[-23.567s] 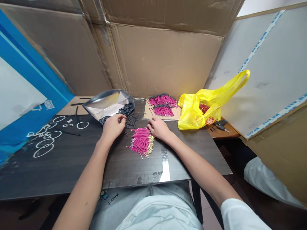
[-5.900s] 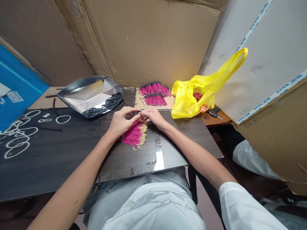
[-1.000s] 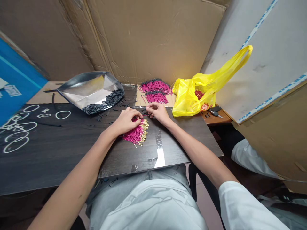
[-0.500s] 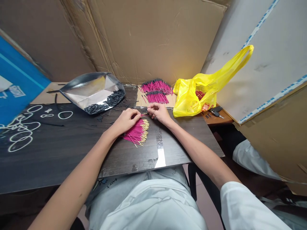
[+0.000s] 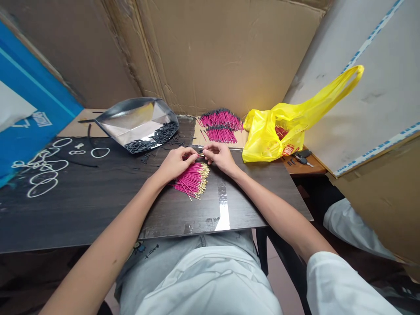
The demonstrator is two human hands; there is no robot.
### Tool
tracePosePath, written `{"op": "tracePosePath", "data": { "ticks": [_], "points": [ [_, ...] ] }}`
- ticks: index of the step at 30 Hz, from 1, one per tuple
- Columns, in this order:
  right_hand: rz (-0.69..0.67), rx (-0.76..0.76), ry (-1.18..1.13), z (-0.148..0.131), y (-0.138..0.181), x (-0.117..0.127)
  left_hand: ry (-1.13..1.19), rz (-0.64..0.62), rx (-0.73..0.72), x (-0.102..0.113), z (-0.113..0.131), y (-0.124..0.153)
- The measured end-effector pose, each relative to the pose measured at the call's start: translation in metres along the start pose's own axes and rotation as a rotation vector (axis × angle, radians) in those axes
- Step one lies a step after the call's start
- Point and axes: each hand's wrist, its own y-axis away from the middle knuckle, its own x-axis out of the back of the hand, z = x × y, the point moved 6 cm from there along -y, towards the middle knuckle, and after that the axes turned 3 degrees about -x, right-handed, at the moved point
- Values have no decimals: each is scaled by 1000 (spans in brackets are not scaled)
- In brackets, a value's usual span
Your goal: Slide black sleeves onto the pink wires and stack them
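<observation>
My left hand [image 5: 179, 163] is closed in a pinch, thumb against forefinger, on a thin magenta wire whose end pokes out toward the right. Close beside it, my right hand [image 5: 222, 158] pinches at the wire's tip; whatever sits between its fingertips is too small to make out. Beneath the hands lies a fanned pile of magenta wires [image 5: 190, 180], their gold-coloured ends pointing right. Behind the hands, two rows of magenta wires with black ends [image 5: 221, 133] rest on a piece of cardboard [image 5: 199, 139].
An open silver bag [image 5: 123, 124] of short black tubes [image 5: 166, 131] stands at the back left, with loose tubes around it. White rubber bands [image 5: 42, 183] lie far left. At right are a yellow plastic bag [image 5: 259, 135] holding red pieces and a key [image 5: 304, 161].
My hands have come closer together at the wire's end, so less of it shows between them. The whole view has shifted slightly; the piles look the same.
</observation>
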Motion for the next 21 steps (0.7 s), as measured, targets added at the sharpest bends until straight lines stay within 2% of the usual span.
{"op": "tracePosePath", "data": {
  "ticks": [6, 14, 21],
  "points": [
    [8, 22, -20, 0, -1, 2, 81, -21, -8, 2, 5, -1],
    [-52, -65, -61, 5, -4, 5, 98, 29, 22, 7, 0, -3],
    [-54, -109, -98, 8, -6, 5, 73, 32, 32, 9, 1, -2]
  ]
}}
